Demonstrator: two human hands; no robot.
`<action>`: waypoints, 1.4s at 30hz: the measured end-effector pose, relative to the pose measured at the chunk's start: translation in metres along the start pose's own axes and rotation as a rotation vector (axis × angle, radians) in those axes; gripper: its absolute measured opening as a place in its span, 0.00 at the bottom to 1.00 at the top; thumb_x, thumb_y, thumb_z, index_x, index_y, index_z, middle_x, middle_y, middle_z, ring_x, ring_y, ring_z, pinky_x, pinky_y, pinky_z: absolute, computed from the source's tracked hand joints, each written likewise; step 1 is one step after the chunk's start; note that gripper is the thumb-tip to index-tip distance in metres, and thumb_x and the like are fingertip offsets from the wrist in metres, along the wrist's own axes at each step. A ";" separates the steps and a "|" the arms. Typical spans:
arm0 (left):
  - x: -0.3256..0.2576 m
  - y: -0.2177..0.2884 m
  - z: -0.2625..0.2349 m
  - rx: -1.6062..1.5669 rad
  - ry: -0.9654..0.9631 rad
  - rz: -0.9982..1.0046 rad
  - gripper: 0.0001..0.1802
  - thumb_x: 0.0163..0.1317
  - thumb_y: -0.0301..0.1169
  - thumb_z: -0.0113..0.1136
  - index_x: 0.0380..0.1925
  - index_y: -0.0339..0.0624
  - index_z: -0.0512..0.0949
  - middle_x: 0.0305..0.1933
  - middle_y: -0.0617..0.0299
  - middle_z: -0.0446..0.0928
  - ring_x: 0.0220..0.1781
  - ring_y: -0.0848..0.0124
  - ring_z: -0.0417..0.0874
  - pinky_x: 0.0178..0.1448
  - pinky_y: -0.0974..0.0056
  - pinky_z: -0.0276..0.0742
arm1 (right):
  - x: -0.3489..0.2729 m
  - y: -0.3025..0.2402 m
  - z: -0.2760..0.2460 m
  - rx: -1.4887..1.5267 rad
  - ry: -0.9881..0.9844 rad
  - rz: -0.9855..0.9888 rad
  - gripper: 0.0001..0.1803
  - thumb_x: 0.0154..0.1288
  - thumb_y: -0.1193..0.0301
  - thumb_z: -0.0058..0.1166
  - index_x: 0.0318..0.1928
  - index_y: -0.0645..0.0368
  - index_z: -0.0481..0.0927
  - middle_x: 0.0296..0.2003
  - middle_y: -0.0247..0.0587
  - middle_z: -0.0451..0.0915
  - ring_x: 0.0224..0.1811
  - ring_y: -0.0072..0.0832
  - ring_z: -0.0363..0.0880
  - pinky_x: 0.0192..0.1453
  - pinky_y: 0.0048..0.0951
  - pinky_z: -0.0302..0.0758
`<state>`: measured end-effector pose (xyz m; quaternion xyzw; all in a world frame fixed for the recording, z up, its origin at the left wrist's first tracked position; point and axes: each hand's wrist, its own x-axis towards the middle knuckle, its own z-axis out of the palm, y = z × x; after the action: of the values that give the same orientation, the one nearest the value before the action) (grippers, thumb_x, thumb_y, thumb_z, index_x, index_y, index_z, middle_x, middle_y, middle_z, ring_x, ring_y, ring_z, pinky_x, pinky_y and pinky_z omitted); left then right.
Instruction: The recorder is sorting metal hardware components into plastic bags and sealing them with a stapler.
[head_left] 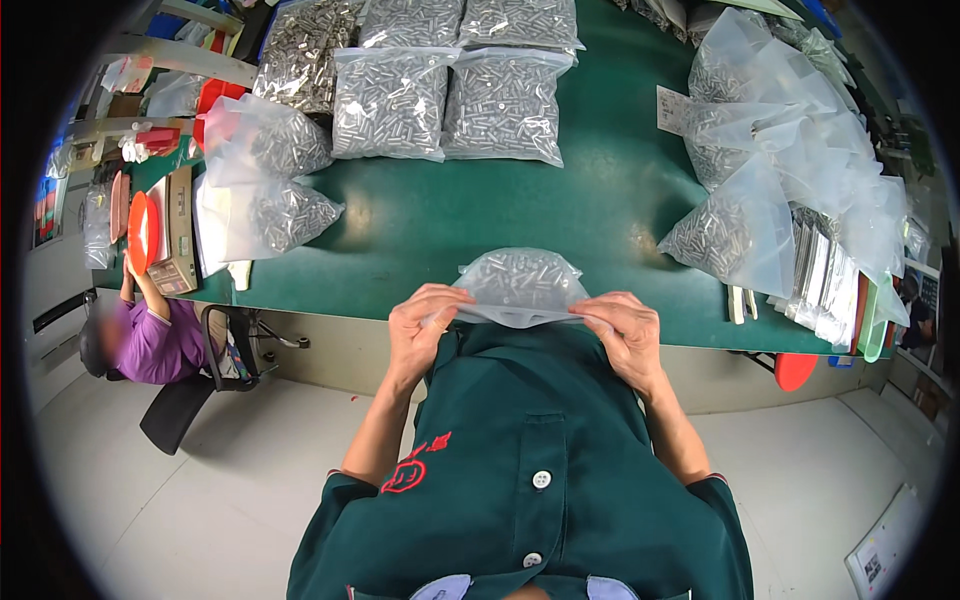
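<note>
A clear plastic bag (522, 278) of small silvery metal cylinders lies at the near edge of the green table, right in front of my body. My left hand (424, 318) pinches the left end of its open or folded top edge. At the other end of that edge, my right hand (627, 325) grips the plastic between thumb and fingers. The edge is stretched fairly straight between both hands. Whether the bag's mouth is sealed I cannot tell.
Filled flat bags (390, 105) stand in rows at the back of the green table (450, 205). Loose-topped bags (290, 215) sit left, and more bags (730, 225) pile up right beside stacked papers (820, 280). A co-worker (165, 340) at far left handles an orange-red tray (143, 232) beside a chair.
</note>
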<state>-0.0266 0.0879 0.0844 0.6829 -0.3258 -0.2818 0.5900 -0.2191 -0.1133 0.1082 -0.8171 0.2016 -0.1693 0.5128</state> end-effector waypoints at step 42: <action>0.020 -0.060 0.021 -0.183 0.393 -0.331 0.06 0.65 0.25 0.51 0.39 0.38 0.66 0.28 0.66 0.72 0.30 0.80 0.70 0.34 0.74 0.65 | 0.018 0.085 0.033 0.347 0.258 0.446 0.11 0.64 0.77 0.50 0.44 0.60 0.64 0.25 0.28 0.69 0.27 0.14 0.63 0.30 0.17 0.62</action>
<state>-0.0233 0.0648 0.0225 0.7124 -0.0621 -0.2648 0.6470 -0.2007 -0.1298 0.0188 -0.6246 0.4074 -0.1869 0.6395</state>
